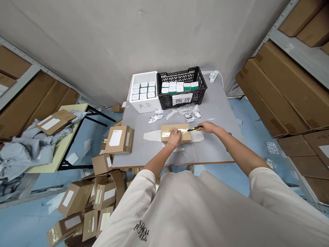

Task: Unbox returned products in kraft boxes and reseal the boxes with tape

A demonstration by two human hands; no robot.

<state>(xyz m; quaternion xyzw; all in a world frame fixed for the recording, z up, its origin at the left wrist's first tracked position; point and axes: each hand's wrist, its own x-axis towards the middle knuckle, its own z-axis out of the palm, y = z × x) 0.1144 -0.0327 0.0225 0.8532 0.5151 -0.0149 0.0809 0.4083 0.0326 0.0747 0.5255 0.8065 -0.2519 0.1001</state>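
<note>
A small brown cardboard box sealed with shiny tape lies on the grey table in front of me. My left hand rests flat on top of the box, pressing it down, fingers curled slightly. My right hand is closed round a yellow and black utility knife, whose tip points at the box's right end along the tape line.
A black crate and a white foam box, both holding small white and green boxes, stand at the table's back. Torn wrapping scraps lie between. Another brown parcel sits at the left edge; several parcels lie on the floor. Shelves of cartons stand at right.
</note>
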